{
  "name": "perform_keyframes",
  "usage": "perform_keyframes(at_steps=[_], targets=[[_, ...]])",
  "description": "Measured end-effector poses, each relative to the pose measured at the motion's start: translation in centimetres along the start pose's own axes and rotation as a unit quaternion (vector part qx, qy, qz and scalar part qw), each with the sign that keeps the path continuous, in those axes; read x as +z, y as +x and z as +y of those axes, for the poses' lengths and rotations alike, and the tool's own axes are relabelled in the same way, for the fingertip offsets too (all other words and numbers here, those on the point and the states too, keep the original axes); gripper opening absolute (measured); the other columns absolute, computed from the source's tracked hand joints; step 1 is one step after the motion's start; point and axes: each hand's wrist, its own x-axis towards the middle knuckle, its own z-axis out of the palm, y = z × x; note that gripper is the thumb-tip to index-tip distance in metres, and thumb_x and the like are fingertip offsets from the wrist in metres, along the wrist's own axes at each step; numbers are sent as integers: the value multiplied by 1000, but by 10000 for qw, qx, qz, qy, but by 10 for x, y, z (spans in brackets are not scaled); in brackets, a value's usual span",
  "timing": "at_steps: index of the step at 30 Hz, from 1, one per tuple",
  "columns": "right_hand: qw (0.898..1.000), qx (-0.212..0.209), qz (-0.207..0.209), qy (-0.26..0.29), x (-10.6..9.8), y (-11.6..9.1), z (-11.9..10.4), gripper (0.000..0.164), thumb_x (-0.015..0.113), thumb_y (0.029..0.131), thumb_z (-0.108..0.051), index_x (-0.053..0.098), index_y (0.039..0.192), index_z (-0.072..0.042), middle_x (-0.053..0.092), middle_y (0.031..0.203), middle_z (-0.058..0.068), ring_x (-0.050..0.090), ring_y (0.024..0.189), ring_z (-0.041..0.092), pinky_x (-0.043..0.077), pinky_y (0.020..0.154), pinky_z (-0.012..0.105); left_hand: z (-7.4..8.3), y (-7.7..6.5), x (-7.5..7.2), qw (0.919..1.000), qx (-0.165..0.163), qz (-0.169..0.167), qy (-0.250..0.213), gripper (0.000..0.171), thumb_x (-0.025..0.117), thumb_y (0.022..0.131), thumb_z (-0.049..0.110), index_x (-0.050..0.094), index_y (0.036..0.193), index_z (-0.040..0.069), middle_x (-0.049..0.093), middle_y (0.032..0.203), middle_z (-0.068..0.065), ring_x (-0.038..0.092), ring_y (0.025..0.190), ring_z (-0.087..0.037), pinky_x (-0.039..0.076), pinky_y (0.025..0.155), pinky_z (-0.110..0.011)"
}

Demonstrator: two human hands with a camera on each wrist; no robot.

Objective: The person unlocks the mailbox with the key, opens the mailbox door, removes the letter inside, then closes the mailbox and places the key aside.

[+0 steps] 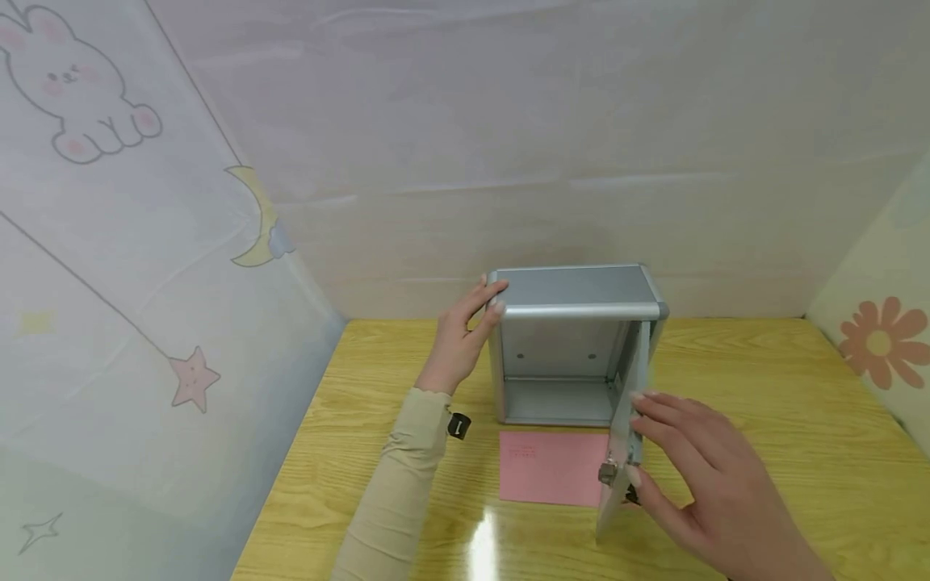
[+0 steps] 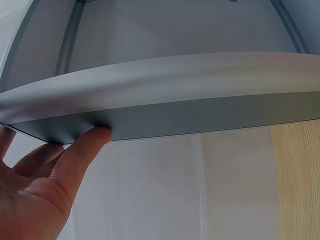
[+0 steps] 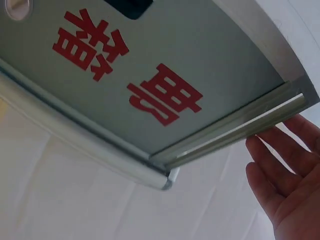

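Observation:
A grey metal mailbox [image 1: 577, 288] with silver edges stands on the table, its front facing me and its inside showing bare walls. Its door [image 1: 622, 452] is swung out on the right side, with a small lock [image 1: 607, 473] on the inner face. My left hand [image 1: 458, 343] rests on the box's upper left corner, fingertips pressing the top panel [image 2: 175, 119]. With fingers slightly bent, my right hand [image 1: 715, 476] touches the door's edge and outer side. Red characters [image 3: 165, 95] show on that outer face in the right wrist view.
A pink envelope [image 1: 548, 468] with small red print lies flat before the box, partly behind the door. The wood-grain table [image 1: 770, 403] meets a pale cloth wall [image 1: 552, 145] at the back. A wall printed with cartoon figures [image 1: 131, 242] borders the left.

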Motion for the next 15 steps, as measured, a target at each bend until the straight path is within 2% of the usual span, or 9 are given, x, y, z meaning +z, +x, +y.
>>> perform_keyframes(at_steps=[8, 15], targets=[[9999, -70, 43, -140, 28, 8, 1, 48, 52, 96, -39, 68, 100, 6, 62, 112, 21, 53, 104, 41, 27, 107, 33, 0, 1, 0, 9999, -59, -44, 72, 44, 45, 99, 48, 49, 140, 33, 33, 152, -4, 26, 138, -7, 24, 109, -47], [9980, -39, 268, -569, 52, 17, 2, 49, 52, 96, -41, 67, 99, 5, 63, 105, 21, 55, 97, 41, 35, 95, 45, 1, 1, 1, 9999, -42, 47, 102, 45, 46, 99, 50, 51, 139, 32, 36, 149, 4, 28, 137, -7, 25, 109, -43]])
